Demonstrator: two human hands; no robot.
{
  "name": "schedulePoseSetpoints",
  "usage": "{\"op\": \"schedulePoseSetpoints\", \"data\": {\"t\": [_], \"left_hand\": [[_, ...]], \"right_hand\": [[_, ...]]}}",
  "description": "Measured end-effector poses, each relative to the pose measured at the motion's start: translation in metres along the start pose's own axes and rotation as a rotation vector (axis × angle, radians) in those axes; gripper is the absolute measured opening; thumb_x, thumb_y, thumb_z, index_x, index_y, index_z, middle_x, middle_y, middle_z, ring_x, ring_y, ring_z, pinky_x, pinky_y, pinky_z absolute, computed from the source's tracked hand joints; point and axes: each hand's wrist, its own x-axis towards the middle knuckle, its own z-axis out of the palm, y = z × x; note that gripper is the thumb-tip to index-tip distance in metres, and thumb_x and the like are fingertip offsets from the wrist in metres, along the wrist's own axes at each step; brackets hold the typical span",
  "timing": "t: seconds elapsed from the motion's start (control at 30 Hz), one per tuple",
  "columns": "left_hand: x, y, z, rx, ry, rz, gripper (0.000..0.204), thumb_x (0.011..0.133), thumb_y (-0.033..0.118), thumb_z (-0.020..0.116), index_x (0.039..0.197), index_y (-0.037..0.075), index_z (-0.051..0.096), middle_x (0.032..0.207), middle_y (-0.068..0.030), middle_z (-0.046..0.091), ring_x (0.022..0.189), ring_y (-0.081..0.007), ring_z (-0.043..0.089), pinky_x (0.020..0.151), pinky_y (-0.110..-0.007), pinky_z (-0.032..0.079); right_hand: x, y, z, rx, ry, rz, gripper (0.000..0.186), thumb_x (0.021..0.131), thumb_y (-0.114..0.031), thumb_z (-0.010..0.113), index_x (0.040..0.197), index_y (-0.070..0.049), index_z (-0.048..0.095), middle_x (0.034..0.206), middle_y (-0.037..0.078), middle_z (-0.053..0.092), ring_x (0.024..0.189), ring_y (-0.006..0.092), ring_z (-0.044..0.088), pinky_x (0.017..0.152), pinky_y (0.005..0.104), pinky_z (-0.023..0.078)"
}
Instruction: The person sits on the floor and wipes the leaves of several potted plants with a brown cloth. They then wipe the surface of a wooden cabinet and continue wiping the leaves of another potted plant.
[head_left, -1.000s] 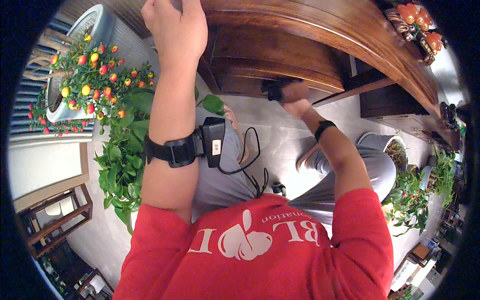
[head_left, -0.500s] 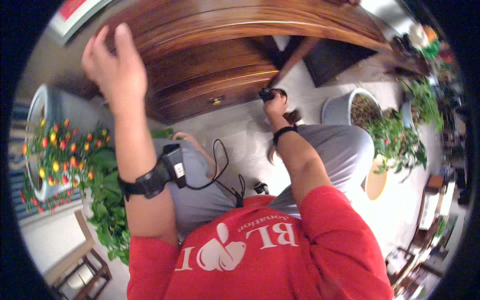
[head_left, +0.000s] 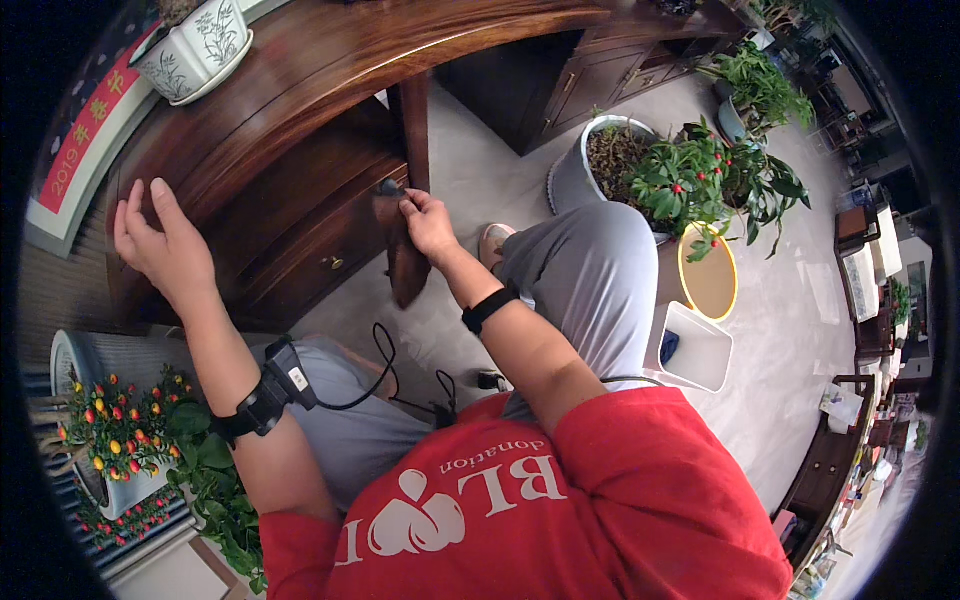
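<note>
My left hand (head_left: 165, 240) is raised over the left end of a dark wooden desk (head_left: 330, 75), its fingers stretched out and nothing in it. In front of the desk's drawers, my right hand (head_left: 428, 226) is closed round the dark end of a long brown object (head_left: 402, 262). This object hangs down from the hand, widening and then tapering; it looks like a soft duster or brush, but its exact kind cannot be made out. A drawer with a small brass knob (head_left: 335, 263) is just to the left of it.
A white patterned flowerpot (head_left: 195, 50) stands on the desk at the far left. Below it are plants with red and yellow fruit (head_left: 120, 425). Right of my knee are a large grey planter (head_left: 575, 170), a yellow-rimmed bin (head_left: 708, 275) and a white bin (head_left: 690, 345).
My view has swung, so desk and planters appear shifted left. My right hand has turned, and the brown object now hangs in full view below it. My left hand stays raised with fingers apart.
</note>
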Motion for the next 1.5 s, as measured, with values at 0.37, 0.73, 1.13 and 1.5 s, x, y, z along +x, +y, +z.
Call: {"op": "schedulePoseSetpoints", "data": {"t": [0.37, 0.73, 1.13, 1.5], "left_hand": [[-0.039, 0.064, 0.023, -0.156, -0.152, 0.141, 0.042, 0.099, 0.041, 0.054, 0.124, 0.008, 0.064, 0.143, -0.0201, 0.042, 0.133, -0.0347, 0.039, 0.112, -0.044, 0.03], [-0.131, 0.12, 0.009, -0.436, -0.483, 0.16, 0.03, 0.099, 0.027, 0.058, 0.116, 0.004, 0.066, 0.131, -0.0163, 0.053, 0.123, -0.0288, 0.052, 0.105, -0.039, 0.04], [-0.21, 0.191, -0.003, -0.816, -1.238, -0.064, 0.046, 0.099, 0.014, 0.058, 0.141, 0.001, 0.043, 0.134, -0.0104, 0.055, 0.121, -0.0191, 0.053, 0.103, -0.032, 0.041], [-0.193, 0.216, 0.0, -1.26, -1.244, -0.642, 0.034, 0.096, 0.004, 0.055, 0.13, 0.0, 0.053, 0.125, -0.0115, 0.061, 0.115, -0.0225, 0.06, 0.1, -0.036, 0.047]], "right_hand": [[-0.055, -0.091, -0.055, -0.169, 0.193, -0.411, 0.029, 0.097, -0.015, 0.055, 0.122, -0.002, 0.063, 0.102, 0.02, 0.07, 0.097, 0.029, 0.068, 0.088, 0.0348, 0.05], [-0.089, -0.096, -0.098, 0.193, 0.216, -0.46, 0.03, 0.097, -0.017, 0.054, 0.12, 0.001, 0.062, 0.105, 0.021, 0.07, 0.1, 0.0308, 0.067, 0.089, 0.0365, 0.049], [-0.166, -0.142, -0.153, 0.37, 0.16, -0.454, 0.036, 0.099, -0.024, 0.052, 0.119, 0.004, 0.062, 0.111, 0.019, 0.067, 0.104, 0.0277, 0.064, 0.092, 0.0352, 0.048], [-0.277, -0.108, -0.372, -0.471, 0.771, -0.228, 0.036, 0.096, -0.028, 0.064, 0.12, -0.001, 0.065, 0.111, 0.014, 0.07, 0.098, 0.0208, 0.069, 0.083, 0.0309, 0.053]]}}
